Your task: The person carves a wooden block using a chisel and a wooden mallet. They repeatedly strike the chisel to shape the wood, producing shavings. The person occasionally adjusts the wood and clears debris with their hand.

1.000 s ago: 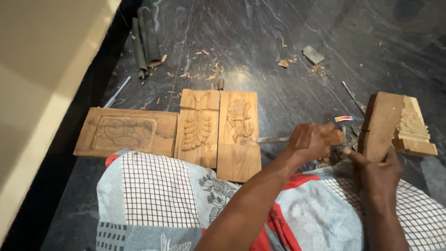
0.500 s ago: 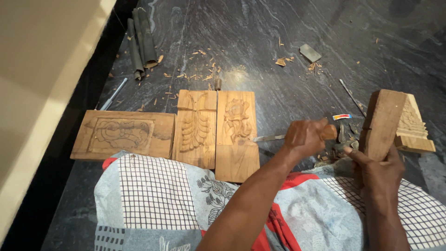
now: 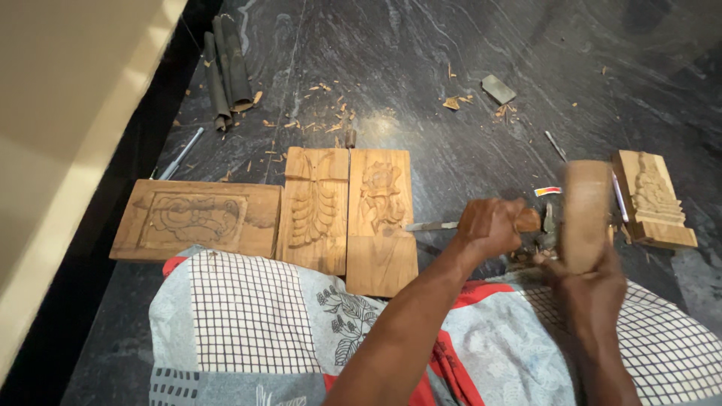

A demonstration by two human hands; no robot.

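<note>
I sat over the dark stone floor (image 3: 466, 53) with the patterned cloth (image 3: 248, 323) across my lap, and the three carved panels lay where they had lain a second earlier: the wide panel (image 3: 197, 219) on the left, the leaf panel (image 3: 314, 207) touching the flower panel (image 3: 380, 218) in the middle, none of them shifted. What had changed was on my right side. The wooden mallet (image 3: 587, 214), which half a second before had stood clear and upright beside the small carved block (image 3: 651, 197), was now a blur, swung in toward my other hand and the chisel's butt, so I judged a blow was in progress or just landing. My right hand (image 3: 590, 289) was wrapped around the mallet's lower part, itself smeared by the motion. My left hand (image 3: 489, 225) was closed in a fist around the chisel (image 3: 451, 224), with the wooden handle end showing just past my knuckles and the steel blade reaching left so that its tip met the right edge of the flower panel. That hand had barely moved. The work, as I read it, stayed at that edge. Wood chips (image 3: 323, 113) lay scattered beyond the panels, a rolled dark bundle (image 3: 226, 71) near the wall, and a small grey stone (image 3: 498, 89) farther off.
</note>
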